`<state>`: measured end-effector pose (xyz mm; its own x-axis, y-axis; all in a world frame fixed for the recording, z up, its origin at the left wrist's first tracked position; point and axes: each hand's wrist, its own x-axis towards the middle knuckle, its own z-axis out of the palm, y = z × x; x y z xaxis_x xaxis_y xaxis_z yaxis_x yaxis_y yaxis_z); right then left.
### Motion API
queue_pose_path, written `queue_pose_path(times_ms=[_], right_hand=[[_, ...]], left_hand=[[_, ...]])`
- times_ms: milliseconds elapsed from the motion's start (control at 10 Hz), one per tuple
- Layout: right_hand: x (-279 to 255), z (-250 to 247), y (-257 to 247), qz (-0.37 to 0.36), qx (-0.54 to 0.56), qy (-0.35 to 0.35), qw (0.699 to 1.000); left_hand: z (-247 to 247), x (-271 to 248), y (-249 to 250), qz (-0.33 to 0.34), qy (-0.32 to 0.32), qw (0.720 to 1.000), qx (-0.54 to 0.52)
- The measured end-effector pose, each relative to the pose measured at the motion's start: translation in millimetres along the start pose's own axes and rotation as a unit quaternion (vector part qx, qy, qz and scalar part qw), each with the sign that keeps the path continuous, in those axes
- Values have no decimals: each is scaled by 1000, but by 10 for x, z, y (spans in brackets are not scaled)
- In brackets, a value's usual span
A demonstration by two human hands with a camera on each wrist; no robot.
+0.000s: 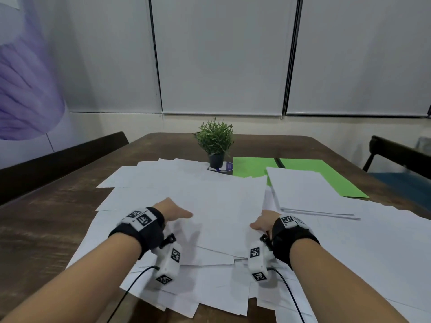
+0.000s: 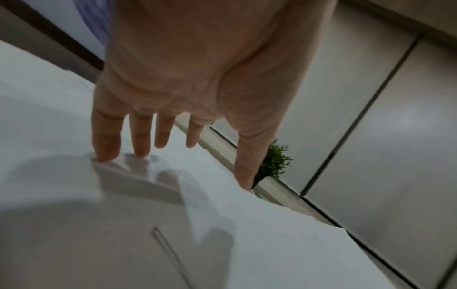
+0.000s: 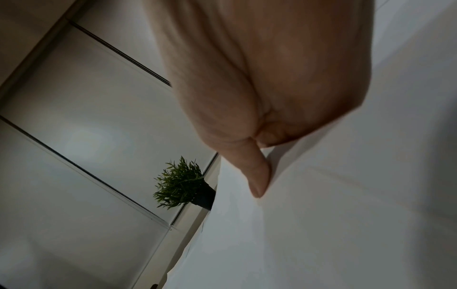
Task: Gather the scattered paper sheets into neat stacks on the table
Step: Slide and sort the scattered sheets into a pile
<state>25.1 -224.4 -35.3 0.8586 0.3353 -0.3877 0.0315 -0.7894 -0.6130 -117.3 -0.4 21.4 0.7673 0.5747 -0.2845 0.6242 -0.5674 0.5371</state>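
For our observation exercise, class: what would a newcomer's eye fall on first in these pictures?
First, the white paper sheets scattered over the brown table, with the left hand and right hand at a raised sheet. Next, the potted plant at the far middle, beside green sheets under a neater white stack.

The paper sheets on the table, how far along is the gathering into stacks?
Done: one squared stack lies at the right, partly on the green sheets. In hand: the left hand and right hand hold a sheet by its two sides, the right pinching the edge, the left with fingers straight. Left: most white sheets lie overlapping and askew across the table, so the job looks early.
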Motion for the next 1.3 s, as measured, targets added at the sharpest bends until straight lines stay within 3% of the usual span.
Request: queue_pose_path(times_ms=[100,200,300,400,500,600,700,800,900,1000,1100,1300], right_hand=[[13,16,13,4,68,2,998],[47,-19,16,13,-2,-7,1000],[123,14,86,-28,-39,7,999],[124,11,149,-51,27,5,998],[46,3,162,-55,59,12,997],[42,20,172,-76,82,12,994],[48,30,188,-81,114,3,990],[4,15,211,-91,147,-1,985],[-37,15,216,-109,206,-20,972],[-102,42,164,-130,265,-22,955],[-195,-2,40,-154,317,-6,936],[-449,-245,-476,-260,387,27,884]], left_hand=[[-21,98,-124,-55,-8,998,-10],[86,202,-228,-86,-27,981,-169],[166,205,-231,-94,-49,960,-259],[170,249,-158,-86,-49,982,-161],[142,243,-109,-74,-26,996,-41],[190,307,-121,-65,9,992,-105],[234,398,-174,-69,104,972,-197],[131,468,-248,-15,147,968,-205],[82,523,-310,54,88,958,-268],[83,403,-253,83,32,930,-357],[29,311,-177,141,90,916,-365],[-281,121,32,278,142,835,-452]])
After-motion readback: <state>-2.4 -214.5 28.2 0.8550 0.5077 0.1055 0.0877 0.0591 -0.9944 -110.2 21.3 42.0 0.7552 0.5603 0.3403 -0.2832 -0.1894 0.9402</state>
